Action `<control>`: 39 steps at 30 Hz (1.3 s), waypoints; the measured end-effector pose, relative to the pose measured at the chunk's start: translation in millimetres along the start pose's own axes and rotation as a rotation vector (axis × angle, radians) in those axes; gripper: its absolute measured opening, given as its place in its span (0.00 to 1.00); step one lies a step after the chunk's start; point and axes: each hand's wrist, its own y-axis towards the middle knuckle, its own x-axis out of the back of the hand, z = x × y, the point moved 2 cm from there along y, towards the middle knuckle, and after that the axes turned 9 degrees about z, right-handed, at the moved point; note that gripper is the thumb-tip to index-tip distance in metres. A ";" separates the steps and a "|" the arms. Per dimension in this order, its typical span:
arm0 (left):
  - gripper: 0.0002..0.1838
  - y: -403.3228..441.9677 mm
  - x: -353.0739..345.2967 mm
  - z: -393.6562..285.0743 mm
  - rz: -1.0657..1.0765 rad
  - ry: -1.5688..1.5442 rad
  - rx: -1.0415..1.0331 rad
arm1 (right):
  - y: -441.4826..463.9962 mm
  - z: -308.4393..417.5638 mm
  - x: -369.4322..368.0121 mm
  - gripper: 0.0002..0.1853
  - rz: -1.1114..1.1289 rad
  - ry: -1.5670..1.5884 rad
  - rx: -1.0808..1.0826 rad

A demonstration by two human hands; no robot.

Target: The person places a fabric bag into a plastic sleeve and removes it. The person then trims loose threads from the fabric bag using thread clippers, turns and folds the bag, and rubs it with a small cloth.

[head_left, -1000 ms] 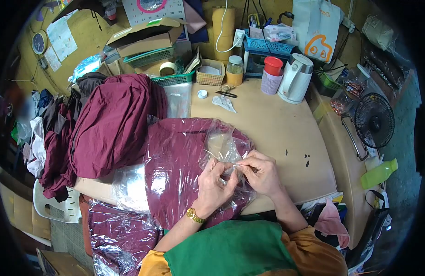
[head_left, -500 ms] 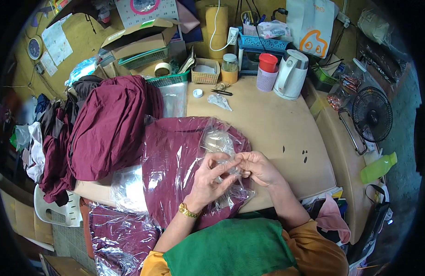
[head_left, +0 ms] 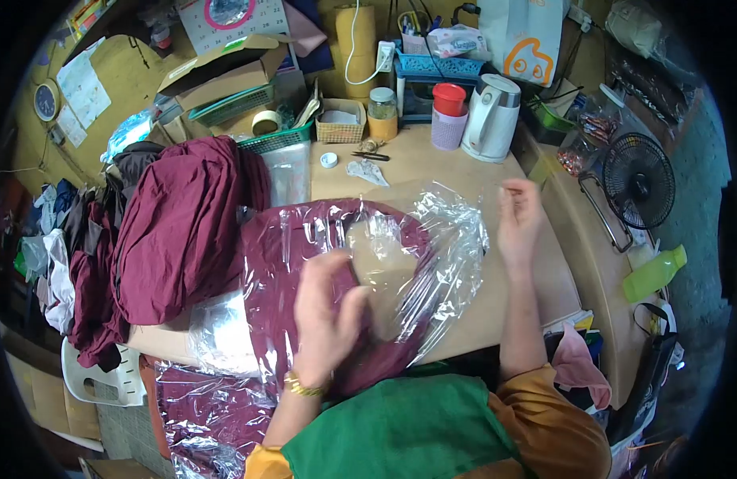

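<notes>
Compared with half a second earlier, the hands are well apart: the right hand point(head_left: 518, 219) is up on the near side of the kettle point(head_left: 493, 120), fingers drawn together, though whether they pinch anything I cannot tell. The left hand point(head_left: 327, 315), thumb and fingers apart, is farther left and nearer the person. The maroon garment point(head_left: 280, 259) under clear plastic point(head_left: 456, 239) lies left of and nearer than the kettle; it looks light, soft and slippery, the film tearable, so the gathered film on the kettle side seems the best hold.

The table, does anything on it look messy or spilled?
No spill shows. Clear plastic sits wrinkled at the right of the maroon cloth, and a crumpled scrap lies loose by the round white item, looking untidy.
</notes>
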 end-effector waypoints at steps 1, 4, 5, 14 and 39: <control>0.24 -3.9 5.4 11.8 0.011 0.026 0.084 | 5.9 -3.0 10.7 0.06 -0.176 0.007 0.163; 0.34 -28.6 -7.4 61.1 0.207 0.319 0.391 | -50.1 -13.6 4.9 0.08 0.349 0.198 -0.358; 0.35 -39.4 -19.0 76.3 0.235 0.429 0.424 | -55.6 -7.1 -4.9 0.11 0.573 -0.074 -0.325; 0.37 -52.5 -36.6 102.9 0.267 0.702 0.419 | -81.5 -41.5 -19.8 0.16 0.419 -0.733 -0.178; 0.38 -52.6 -36.1 101.4 0.228 0.738 0.410 | 52.9 -114.0 -19.0 0.16 0.942 -0.061 -0.358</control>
